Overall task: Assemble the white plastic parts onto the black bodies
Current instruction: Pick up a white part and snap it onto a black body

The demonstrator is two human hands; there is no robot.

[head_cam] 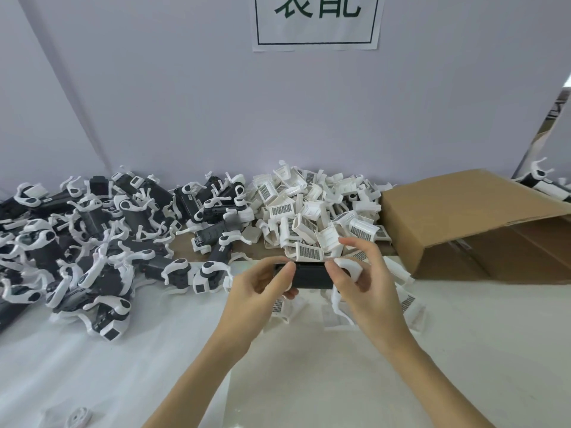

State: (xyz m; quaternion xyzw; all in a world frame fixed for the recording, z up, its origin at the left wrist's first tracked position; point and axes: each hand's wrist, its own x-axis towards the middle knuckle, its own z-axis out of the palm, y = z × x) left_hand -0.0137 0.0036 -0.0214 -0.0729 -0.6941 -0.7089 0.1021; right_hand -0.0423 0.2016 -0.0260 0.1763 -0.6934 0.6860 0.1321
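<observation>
My left hand point(262, 284) and my right hand point(360, 273) hold one black body point(312, 274) between them, raised just above the white table point(340, 366). The left hand grips the body's left end, thumb on its top edge and fingers curled beneath. The right hand closes on the right end, thumb pressing the top edge, index finger lifted clear and pointing toward the left. A white curved part point(347, 267) sits at the body's right end, partly hidden by my right fingers; whether it is fully seated I cannot tell.

Directly beyond both hands lies the heap of loose white plastic parts point(318, 211), box-shaped pieces with gridded faces; its nearest pieces appear just behind my fingertips. A few more of these pieces point(408, 304) lie on the table under and just right of my right hand. To the left of my left hand, a broad pile of assembled black-and-white units point(92, 242) spreads across the table. To the right of my right hand, a cardboard box point(469, 223) lies tipped on its side, opening toward me. On the wall point(185, 103) beyond the heap hangs a paper sign point(316, 21).
</observation>
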